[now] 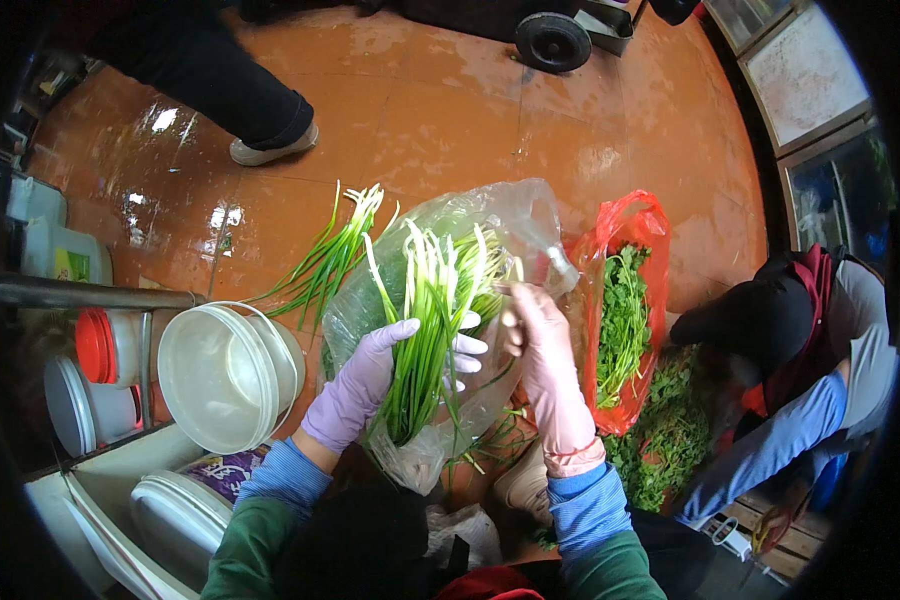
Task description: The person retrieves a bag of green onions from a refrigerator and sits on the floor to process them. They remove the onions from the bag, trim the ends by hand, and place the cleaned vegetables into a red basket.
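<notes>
My left hand, in a lilac glove, holds a bunch of scallions, white ends pointing away from me. In a pink glove, my right hand is just right of the bunch with its fingers curled; whether a stalk is pinched in them cannot be made out. Beneath both hands a clear plastic bag lies spread on the floor, with more scallions in it. Left of that bag, loose scallions rest on the tiles.
A red plastic bag holds cilantro; more greens lie beside it. White buckets and a metal rail stand left. One person crouches at right; another's leg is ahead, near a wheel.
</notes>
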`<state>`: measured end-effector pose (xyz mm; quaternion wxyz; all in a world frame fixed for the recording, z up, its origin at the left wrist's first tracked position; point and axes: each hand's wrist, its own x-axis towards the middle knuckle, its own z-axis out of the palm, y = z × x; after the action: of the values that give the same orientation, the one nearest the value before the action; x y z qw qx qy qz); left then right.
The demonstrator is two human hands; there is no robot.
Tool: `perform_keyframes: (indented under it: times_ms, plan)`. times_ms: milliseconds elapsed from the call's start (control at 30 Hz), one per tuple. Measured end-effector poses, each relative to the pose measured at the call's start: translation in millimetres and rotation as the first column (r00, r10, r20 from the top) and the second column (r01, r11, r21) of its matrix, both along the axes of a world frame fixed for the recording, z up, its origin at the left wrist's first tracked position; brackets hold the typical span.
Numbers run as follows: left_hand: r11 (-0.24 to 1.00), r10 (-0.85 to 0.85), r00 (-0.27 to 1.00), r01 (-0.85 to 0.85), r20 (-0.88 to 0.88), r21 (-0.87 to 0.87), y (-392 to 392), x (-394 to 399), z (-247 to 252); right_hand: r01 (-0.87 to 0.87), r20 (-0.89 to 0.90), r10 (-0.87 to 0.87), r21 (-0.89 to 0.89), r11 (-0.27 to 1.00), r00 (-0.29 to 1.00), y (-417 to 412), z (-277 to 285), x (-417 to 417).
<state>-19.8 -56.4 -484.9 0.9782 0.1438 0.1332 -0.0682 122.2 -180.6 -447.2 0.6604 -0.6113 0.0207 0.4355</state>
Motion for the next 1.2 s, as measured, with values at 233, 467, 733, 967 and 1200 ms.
perform_keyframes:
  times_ms: [233,467,733,967,1200]
  plan:
    - [0.981,-0.035,0.999,0.037,-0.015,0.19,-2.4,-5.2,-0.1,-0.176,-0.004,0.176,-0.071,0.982,0.984,23.2,-7.9,-3.8]
    - [0.895,0.186,0.955,-0.068,-0.229,0.442,0.2,1.4,10.9,-0.005,0.112,0.008,-0.03,1.0,0.994,2.0,-8.9,-3.1]
    - [0.725,0.374,0.886,-0.094,-0.275,0.682,40.6,-29.2,7.9,0.132,0.054,-0.138,0.104,0.986,0.989,-28.6,-19.1,36.6]
    - [0.756,0.292,0.914,-0.039,-0.283,0.653,35.5,-24.4,0.0,0.11,0.032,-0.116,0.146,0.983,0.993,-36.4,-34.4,53.7]
    - [0.751,0.292,0.889,0.015,-0.353,0.66,30.7,-23.1,2.7,0.141,-0.089,-0.128,0.162,0.977,0.988,-32.9,-39.2,66.8]
